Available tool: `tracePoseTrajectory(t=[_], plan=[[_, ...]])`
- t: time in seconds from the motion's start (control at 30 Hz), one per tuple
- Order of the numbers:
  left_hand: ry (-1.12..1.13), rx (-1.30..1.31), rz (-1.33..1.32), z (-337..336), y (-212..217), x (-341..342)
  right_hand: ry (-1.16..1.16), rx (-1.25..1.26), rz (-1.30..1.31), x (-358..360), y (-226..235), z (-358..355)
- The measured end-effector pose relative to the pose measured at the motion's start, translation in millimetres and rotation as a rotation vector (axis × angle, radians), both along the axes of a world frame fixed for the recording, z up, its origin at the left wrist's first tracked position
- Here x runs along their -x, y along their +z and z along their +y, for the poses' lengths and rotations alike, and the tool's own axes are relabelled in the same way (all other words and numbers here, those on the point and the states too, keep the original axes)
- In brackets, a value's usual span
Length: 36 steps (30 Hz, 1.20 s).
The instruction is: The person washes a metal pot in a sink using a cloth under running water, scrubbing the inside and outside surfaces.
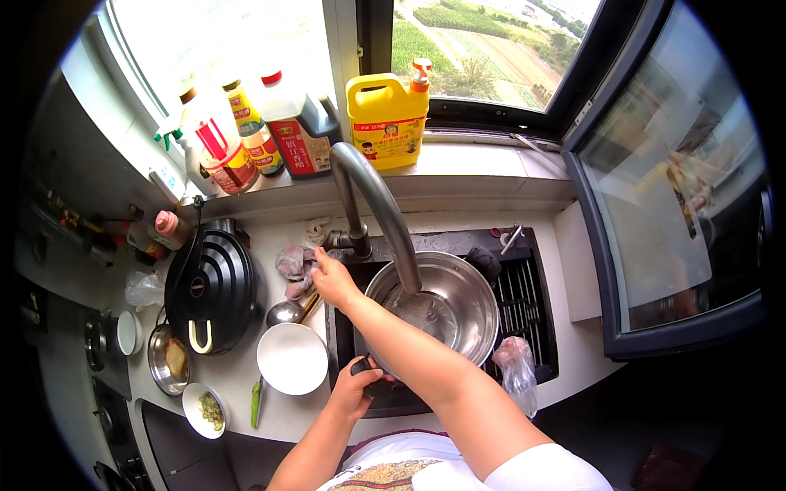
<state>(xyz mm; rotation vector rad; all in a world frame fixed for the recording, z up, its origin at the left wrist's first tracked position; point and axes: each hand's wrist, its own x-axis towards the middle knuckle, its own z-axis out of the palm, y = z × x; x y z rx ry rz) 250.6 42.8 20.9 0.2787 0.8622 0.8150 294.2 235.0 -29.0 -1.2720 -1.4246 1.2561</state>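
A stainless steel pot (pixel 475 307) sits in the dark sink under the curved metal faucet (pixel 378 192). There seems to be a little water in its bottom. My left hand (pixel 352 391) is closed around the pot's black handle (pixel 361 366) at the near left side. My right arm crosses over the pot to the left. My right hand (pixel 334 280) is beside the faucet base, fingers stretched out by the crumpled pinkish cloth or bag (pixel 293 263); whether it touches anything is unclear. Below it lie a ladle (pixel 284 313) and a white bowl (pixel 292 358).
A black round appliance (pixel 214 290) stands left, near a steel bowl (pixel 169 368) and a bowl of chopped greens (pixel 205 411). Bottles and a yellow jug (pixel 387 123) line the sill. A plastic bag (pixel 517 372) lies at the sink's right edge. An open window (pixel 671 188) juts in at right.
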Motion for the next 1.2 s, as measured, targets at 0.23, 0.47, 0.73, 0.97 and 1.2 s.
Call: tracePoseTrajectory(t=[0.23,0.47,0.73,0.97,1.2], plan=[[0.023,-0.002,-0.025,2.1,5.6,1.6,0.036,0.072,0.052,0.0,16.2,-4.7],[-0.001,-0.01,-0.006,-0.3,-3.8,4.5,-0.149,-0.106,-0.063,-3.4,47.7,-53.8],[0.032,-0.012,0.001,-3.6,2.3,13.8,-0.007,0.093,-0.589,-122.1,-4.1,-115.7],[0.03,-0.012,0.009,-5.6,2.2,14.9,0.74,0.239,-1.146,-117.4,0.8,-115.9],[0.056,-0.015,0.042,-30.3,-0.8,26.6,0.677,-0.458,-1.182,-111.2,-34.1,-103.7]])
